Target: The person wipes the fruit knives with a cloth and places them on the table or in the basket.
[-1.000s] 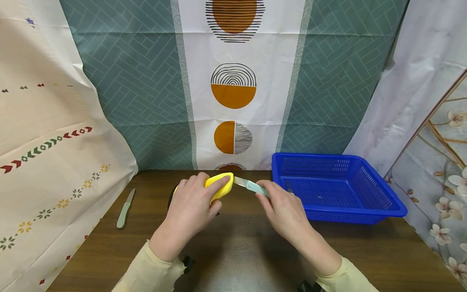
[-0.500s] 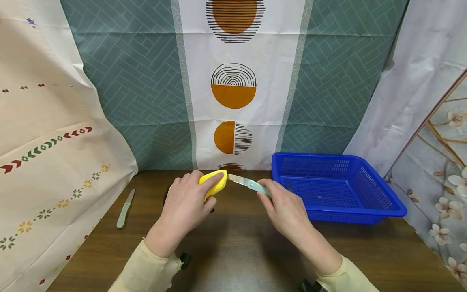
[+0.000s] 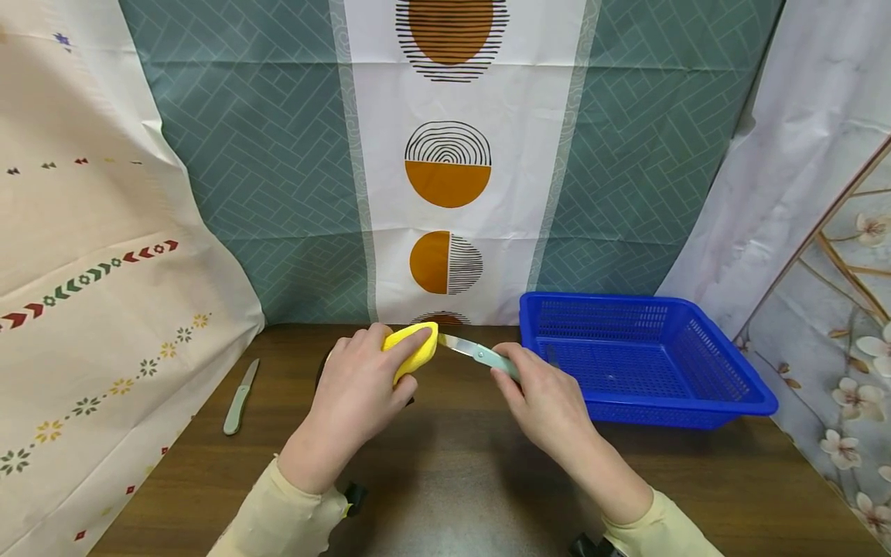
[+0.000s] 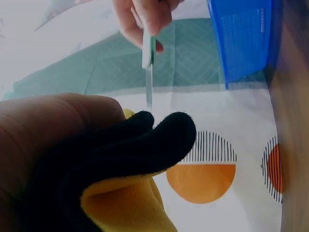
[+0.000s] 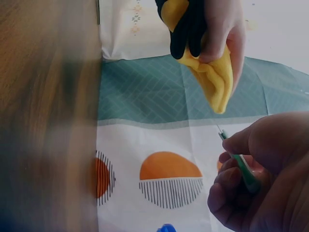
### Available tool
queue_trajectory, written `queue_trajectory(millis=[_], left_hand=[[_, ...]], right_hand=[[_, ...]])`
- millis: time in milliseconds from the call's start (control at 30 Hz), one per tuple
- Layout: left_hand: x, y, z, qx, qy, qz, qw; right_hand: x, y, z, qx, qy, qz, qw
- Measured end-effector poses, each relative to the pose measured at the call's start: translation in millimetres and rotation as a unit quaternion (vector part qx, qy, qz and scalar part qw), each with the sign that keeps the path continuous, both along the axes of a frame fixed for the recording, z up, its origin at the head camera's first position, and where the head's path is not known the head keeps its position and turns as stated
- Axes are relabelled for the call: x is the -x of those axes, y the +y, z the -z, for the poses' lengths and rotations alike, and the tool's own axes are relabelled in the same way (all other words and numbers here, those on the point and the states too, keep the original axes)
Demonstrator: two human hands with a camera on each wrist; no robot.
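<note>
My left hand (image 3: pixel 358 387) grips a folded yellow and black work glove (image 3: pixel 418 354), its index finger lying along the yellow cloth. Black glove fingers (image 4: pixel 159 140) stick out below the hand in the left wrist view. To the right, my right hand (image 3: pixel 546 394) holds a small knife (image 3: pixel 496 360) by its pale green handle, thumb on one side and fingers curled round the other. The blade (image 3: pixel 459 346) points left, its tip right at the end of the yellow cloth. Both hands are raised over the wooden table.
A second knife (image 3: pixel 240 398) with a pale green handle lies at the table's left. The blue plastic basket (image 3: pixel 682 402) stands at the back right, with a narrow dark thing (image 3: pixel 552 354) inside. Patterned cloths (image 3: pixel 292 193) hang behind and at both sides.
My left hand has drawn the glove leftward along the blade, then moved it slightly back right. More of the blade shows than a second ago. The right hand has hardly moved.
</note>
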State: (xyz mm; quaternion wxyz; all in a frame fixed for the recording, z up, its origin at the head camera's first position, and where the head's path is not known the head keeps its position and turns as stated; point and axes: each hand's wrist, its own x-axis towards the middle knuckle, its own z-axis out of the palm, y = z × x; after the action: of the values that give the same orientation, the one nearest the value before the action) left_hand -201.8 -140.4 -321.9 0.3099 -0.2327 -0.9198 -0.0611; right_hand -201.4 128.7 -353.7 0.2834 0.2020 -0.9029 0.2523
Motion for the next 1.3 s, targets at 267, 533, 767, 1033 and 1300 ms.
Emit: queue_trajectory(millis=[267,533,767,1033,1300], left_hand=[[-5.1,14.5,6.1,0.017,0.033,0.034,0.9987],[-8.8,24.1,11.1,0.02,0.053,0.061,0.9965],[-9.9,26.7,13.6,0.028,0.055,0.065,0.9959],[-8.6,24.9,13.0,0.031,0.057,0.056,0.9963],[-6.9,19.4,9.9,0.03,0.048,0.042,0.9975]], right_hand=[[-0.5,0,0.7,-0.006,-0.003,-0.002,1.0],[-1.4,-2,1.8,-0.02,-0.026,-0.001,0.9995],[-2.3,-3,2.6,-0.024,-0.027,-0.003,0.9993],[-2.4,-3,2.6,-0.023,-0.024,-0.005,0.9994],[-2.7,-2,2.1,-0.02,-0.015,-0.005,0.9997]])
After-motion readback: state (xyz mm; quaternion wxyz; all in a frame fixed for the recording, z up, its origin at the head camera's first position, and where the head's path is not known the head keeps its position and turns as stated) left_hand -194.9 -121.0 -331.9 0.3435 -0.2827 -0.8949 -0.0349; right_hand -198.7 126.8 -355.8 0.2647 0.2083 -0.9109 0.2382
